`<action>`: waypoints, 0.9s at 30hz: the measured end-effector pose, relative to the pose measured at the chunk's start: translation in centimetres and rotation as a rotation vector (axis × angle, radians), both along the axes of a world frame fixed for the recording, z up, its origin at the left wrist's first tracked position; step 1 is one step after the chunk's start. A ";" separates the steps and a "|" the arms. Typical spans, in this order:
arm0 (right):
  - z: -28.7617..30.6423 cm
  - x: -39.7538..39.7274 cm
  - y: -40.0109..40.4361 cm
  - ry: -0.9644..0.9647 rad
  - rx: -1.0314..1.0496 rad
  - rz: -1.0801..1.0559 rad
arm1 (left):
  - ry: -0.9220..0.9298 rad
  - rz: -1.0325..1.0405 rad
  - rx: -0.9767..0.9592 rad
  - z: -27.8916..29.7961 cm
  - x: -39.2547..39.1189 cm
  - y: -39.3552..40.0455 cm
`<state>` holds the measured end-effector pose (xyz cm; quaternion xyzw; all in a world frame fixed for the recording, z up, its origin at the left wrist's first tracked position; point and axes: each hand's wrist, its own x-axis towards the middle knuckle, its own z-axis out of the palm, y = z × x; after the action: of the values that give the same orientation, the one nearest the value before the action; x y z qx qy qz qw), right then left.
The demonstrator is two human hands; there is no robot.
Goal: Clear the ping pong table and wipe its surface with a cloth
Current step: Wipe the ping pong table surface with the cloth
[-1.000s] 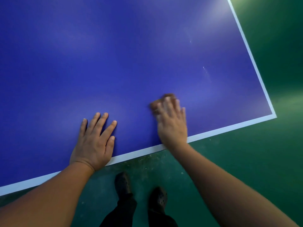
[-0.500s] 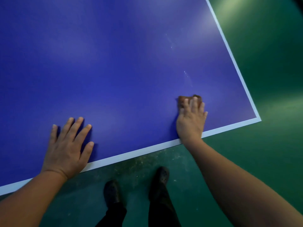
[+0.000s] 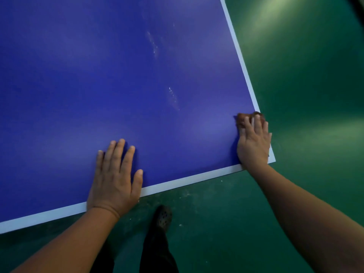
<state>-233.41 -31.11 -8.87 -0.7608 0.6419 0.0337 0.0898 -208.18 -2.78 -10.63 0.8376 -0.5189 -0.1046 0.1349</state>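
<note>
While our right hand (image 3: 253, 143) presses a brown crumpled cloth (image 3: 241, 117), fingers straight, at the blue ping pong table (image 3: 98, 75) corner.
Our left hand (image 3: 115, 179) lies flat, holding nothing, well apart from it.

Our left hand (image 3: 114, 178) lies flat on the ping pong table (image 3: 118, 75) at its near edge. Our right hand (image 3: 254, 142) presses the cloth (image 3: 241, 116) at the table's near right corner, and our shoe (image 3: 163, 216) stands on the floor (image 3: 305, 85) below.
</note>
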 end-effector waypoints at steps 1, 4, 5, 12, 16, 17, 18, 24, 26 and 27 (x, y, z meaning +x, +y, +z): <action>-0.1 0.1 -0.5 0.001 -0.008 -0.062 | -0.024 0.003 0.004 -0.1 0.0 -0.1; -0.4 3.1 2.3 0.012 -0.034 -0.043 | -0.047 0.016 0.048 0.0 -0.3 0.0; -0.5 4.1 4.5 0.017 -0.054 0.116 | -0.044 0.022 0.058 0.0 -0.3 -0.1; -1.4 1.8 -0.3 0.038 -0.013 0.881 | -0.062 0.014 0.086 -0.2 -0.6 -0.3; -0.9 1.6 -11.0 -0.024 -0.010 0.365 | -0.077 -0.001 0.074 -0.3 -0.6 -0.4; -1.1 1.6 -11.6 -0.027 -0.018 0.348 | -0.079 -0.002 0.072 -0.3 -0.6 -0.5; -1.1 1.5 -11.3 -0.032 -0.022 0.351 | -0.084 -0.001 0.073 -0.3 -0.6 -0.5; -0.9 -7.7 -1.6 -0.009 -0.006 0.440 | -0.079 -0.002 0.056 -0.4 -0.5 -0.5; -0.9 -9.4 -0.5 -0.017 0.016 0.461 | -0.076 0.000 0.052 -0.3 -0.6 -0.4; -0.9 -8.9 -1.2 -0.017 0.042 0.463 | -0.075 0.002 0.048 -0.3 -0.6 -0.4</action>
<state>-242.35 -32.32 -9.78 -0.8859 0.4487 0.0605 0.1008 -208.79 -3.17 -10.89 0.8444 -0.5203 -0.0855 0.0950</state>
